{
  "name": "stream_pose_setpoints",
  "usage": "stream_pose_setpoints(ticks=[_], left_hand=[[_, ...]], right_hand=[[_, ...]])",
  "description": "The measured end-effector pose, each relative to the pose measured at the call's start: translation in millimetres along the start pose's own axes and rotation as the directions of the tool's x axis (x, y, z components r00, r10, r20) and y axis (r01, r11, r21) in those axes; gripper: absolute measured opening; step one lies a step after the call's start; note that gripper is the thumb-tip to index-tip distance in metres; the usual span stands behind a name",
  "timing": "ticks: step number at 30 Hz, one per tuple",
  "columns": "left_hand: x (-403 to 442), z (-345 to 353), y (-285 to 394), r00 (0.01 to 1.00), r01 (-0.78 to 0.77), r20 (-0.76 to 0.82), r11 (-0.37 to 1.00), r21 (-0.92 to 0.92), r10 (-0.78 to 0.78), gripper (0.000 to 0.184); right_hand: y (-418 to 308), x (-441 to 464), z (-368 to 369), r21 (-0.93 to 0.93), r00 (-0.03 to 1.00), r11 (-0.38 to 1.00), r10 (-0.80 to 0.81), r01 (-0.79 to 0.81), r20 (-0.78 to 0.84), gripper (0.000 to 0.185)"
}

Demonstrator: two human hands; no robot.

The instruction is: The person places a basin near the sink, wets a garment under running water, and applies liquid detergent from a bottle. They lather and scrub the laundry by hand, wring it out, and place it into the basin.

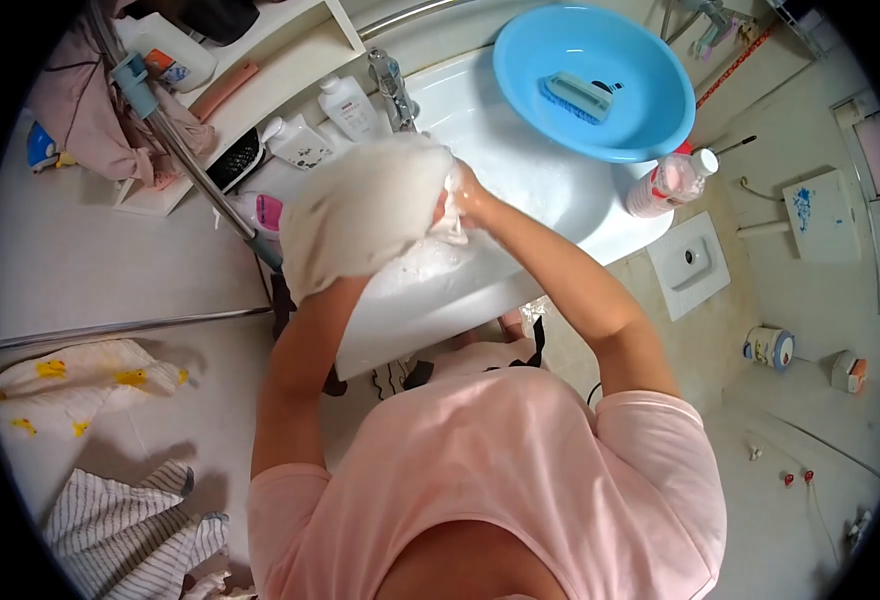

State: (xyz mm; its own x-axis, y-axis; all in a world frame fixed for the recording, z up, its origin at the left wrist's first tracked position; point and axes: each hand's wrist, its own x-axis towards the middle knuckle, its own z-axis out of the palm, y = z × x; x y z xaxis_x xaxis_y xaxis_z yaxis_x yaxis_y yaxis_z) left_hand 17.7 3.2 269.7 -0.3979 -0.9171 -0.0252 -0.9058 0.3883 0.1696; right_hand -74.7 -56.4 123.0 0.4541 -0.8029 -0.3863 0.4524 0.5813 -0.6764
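A cream-coloured cloth (365,210), bulging and soft, is held over the left part of the white sink (600,225). My right hand (465,197) grips a bunched, wet edge of it, with fingers closed. From the left, my left forearm (315,340) reaches up to the cloth. The cloth covers my left hand, so its fingers are hidden and I cannot make out whether it lies inside or behind the fabric. White suds (430,262) show in the sink below the cloth. Behind it stands a chrome faucet (392,85).
A blue basin (660,90) holding a scrub brush (577,97) rests on the sink's far right. Beside it stands a pink-labelled bottle (665,185). White bottles (347,108) line the back left, near a metal rail (185,150). Clothes (125,525) lie at lower left.
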Motion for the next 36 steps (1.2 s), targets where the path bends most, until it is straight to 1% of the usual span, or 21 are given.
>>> stream_pose_setpoints(ticks=[1, 2, 4, 6, 7, 9, 10, 13, 16, 17, 20, 21, 22, 23, 24, 26, 27, 29, 32, 33, 36], left_hand=[[3, 12, -12, 0.995, -0.043, -0.096, 0.999, -0.030, 0.040, 0.030], [6, 24, -26, 0.978, -0.088, -0.195, 0.995, -0.056, 0.076, 0.032], [10, 36, -43, 0.911, -0.186, -0.389, 0.978, -0.096, 0.135, 0.036], [15, 33, -47, 0.918, -0.154, -0.378, 0.987, -0.052, 0.123, 0.038], [21, 31, -46, 0.917, -0.142, -0.381, 0.989, -0.031, 0.120, 0.039], [33, 22, -43, 0.912, -0.124, -0.391, 0.992, 0.016, 0.120, 0.042], [34, 19, -39, 0.886, -0.168, -0.430, 0.985, 0.051, 0.173, 0.045], [43, 10, -28, 0.802, -0.261, -0.518, 0.955, 0.143, 0.297, 0.053], [72, 8, -14, 0.744, -0.304, -0.571, 0.937, 0.172, 0.347, 0.057], [80, 8, -8, 0.744, -0.322, -0.566, 0.933, 0.161, 0.355, 0.058], [110, 1, 20, 0.768, -0.379, -0.521, 0.920, 0.097, 0.372, 0.063], [119, 6, 35, 0.791, -0.376, -0.510, 0.926, 0.028, 0.337, 0.067], [117, 8, 45, 0.893, -0.300, -0.378, 0.949, -0.098, 0.244, 0.076], [116, 22, 46, 0.849, -0.406, -0.445, 0.890, -0.207, 0.284, 0.077], [113, 36, 46, 0.798, -0.509, -0.516, 0.806, -0.301, 0.312, 0.079], [90, 37, 49, 0.883, -0.449, -0.376, 0.737, -0.505, 0.280, 0.075], [86, 62, 39, 0.847, -0.497, -0.443, 0.733, -0.465, 0.293, 0.067], [70, 100, 23, 0.926, -0.342, -0.336, 0.758, -0.555, 0.172, 0.065], [44, 129, 6, 0.964, -0.234, -0.248, 0.726, -0.647, 0.090, 0.059], [32, 135, 2, 0.976, -0.191, -0.209, 0.716, -0.671, 0.064, 0.058], [-1, 157, -11, 0.997, -0.059, -0.081, 0.687, -0.725, 0.000, 0.053]], right_hand=[[-8, -7, 3, -0.115, 0.998, 0.991, -0.065, 0.064, 0.000, 0.048], [-22, -5, -1, -0.330, 0.998, 0.943, -0.059, 0.049, -0.020, 0.050], [-52, 3, -16, -0.703, 0.996, 0.712, -0.062, -0.002, -0.065, 0.056], [-63, -23, -14, -0.680, 0.891, 0.662, -0.454, 0.316, -0.028, 0.067], [-70, -39, -10, -0.670, 0.776, 0.581, -0.631, 0.463, -0.010, 0.073], [-88, -77, 14, -0.854, 0.562, 0.013, -0.759, 0.519, 0.330, 0.086], [-93, -88, 21, -0.833, 0.459, -0.282, -0.728, 0.476, 0.509, 0.094], [-98, -89, 25, -0.819, 0.655, 0.263, -0.736, 0.510, 0.171, 0.101], [-112, -88, 14, -0.831, 0.581, 0.298, -0.813, 0.469, 0.037, 0.096], [-117, -90, 14, -0.816, 0.480, 0.264, -0.877, 0.514, 0.019, 0.086], [-138, -96, 5, -0.776, 0.347, 0.296, -0.932, 0.557, -0.106, 0.072], [-146, -95, -1, -0.768, 0.272, 0.281, -0.951, 0.575, -0.145, 0.067], [-154, -91, -10, -0.761, 0.196, 0.266, -0.963, 0.592, -0.183, 0.062], [-160, -82, -25, -0.710, 0.143, 0.319, -0.944, 0.628, -0.297, 0.053], [-168, -76, -38, -0.624, 0.103, 0.290, -0.942, 0.726, -0.319, 0.048], [-185, -66, -68, -0.631, 0.044, 0.248, -0.946, 0.735, -0.321, 0.043], [-191, -62, -76, -0.617, -0.003, 0.247, -0.927, 0.747, -0.374, 0.045], [-198, -53, -90, -0.588, -0.085, 0.247, -0.874, 0.770, -0.478, 0.049], [-204, -30, -114, -0.622, -0.224, 0.147, -0.849, 0.770, -0.478, 0.053], [-205, -24, -122, -0.641, -0.234, 0.145, -0.852, 0.754, -0.468, 0.062], [-205, 6, -162, -0.850, -0.293, 0.269, -0.856, 0.452, -0.426, 0.077]])
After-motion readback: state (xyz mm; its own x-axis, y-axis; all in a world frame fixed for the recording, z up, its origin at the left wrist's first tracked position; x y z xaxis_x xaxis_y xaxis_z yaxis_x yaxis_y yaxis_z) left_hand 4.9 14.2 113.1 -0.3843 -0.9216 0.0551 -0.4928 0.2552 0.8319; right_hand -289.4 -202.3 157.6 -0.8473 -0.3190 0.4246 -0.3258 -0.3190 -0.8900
